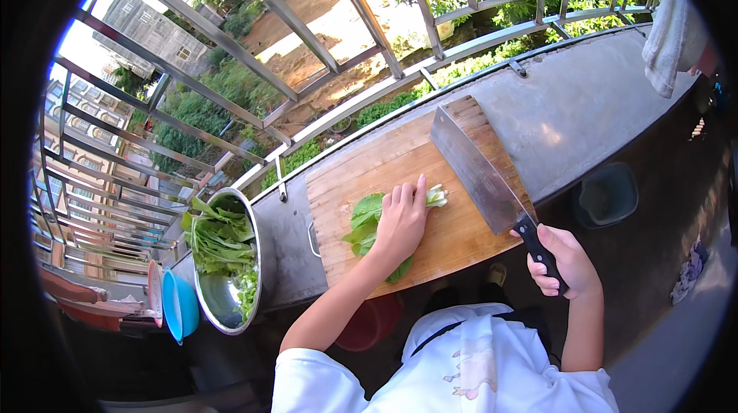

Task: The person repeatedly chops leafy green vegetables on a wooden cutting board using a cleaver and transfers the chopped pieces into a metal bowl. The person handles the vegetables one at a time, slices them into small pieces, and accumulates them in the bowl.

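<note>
Two hands at work over a wooden cutting board (384, 174) on the concrete table (569, 105): left hand (401, 221) lies palm-down w/ fingers together & stretched flat, pressing a leafy green vegetable (365, 221) against the board, pale stem end poking out just beyond the fingertips. Right hand (565, 259) is clamped tight round the black handle of a cleaver (473, 167), blade raised & tilted above the board's right half, apart from the veg. Left of the board, a steel bowl (223, 305) w/ more greens sits on the table edge, blue bowl (178, 307) just beside it.
</note>
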`<state>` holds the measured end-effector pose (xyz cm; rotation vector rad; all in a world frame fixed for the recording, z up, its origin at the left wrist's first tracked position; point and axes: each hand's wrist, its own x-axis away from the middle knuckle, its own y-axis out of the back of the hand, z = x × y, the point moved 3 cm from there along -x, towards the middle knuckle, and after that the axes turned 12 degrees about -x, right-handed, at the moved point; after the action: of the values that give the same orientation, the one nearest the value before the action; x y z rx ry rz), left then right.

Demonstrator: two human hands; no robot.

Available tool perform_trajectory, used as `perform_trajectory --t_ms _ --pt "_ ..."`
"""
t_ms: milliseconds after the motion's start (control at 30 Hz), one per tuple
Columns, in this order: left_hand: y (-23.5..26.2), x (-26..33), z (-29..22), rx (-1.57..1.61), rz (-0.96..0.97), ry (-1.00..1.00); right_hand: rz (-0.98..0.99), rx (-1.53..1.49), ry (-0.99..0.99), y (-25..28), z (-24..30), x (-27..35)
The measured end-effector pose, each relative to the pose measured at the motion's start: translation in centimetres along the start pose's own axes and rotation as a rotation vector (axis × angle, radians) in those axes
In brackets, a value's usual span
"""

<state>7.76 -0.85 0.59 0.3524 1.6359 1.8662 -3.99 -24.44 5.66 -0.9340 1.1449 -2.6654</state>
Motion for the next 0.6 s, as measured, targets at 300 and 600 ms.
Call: perform_trajectory --t_ms 300,600 --pt "1.1 2.0 -1.6 0.185 0.015 0.192 -0.102 0.161 -0.002 -2.6 -1.6 -0.1" --pt "0.1 2.5 -1.5 0.307 -0.204 0.221 -0.112 0.189 -0.024 -3.9 -2.9 0.2"
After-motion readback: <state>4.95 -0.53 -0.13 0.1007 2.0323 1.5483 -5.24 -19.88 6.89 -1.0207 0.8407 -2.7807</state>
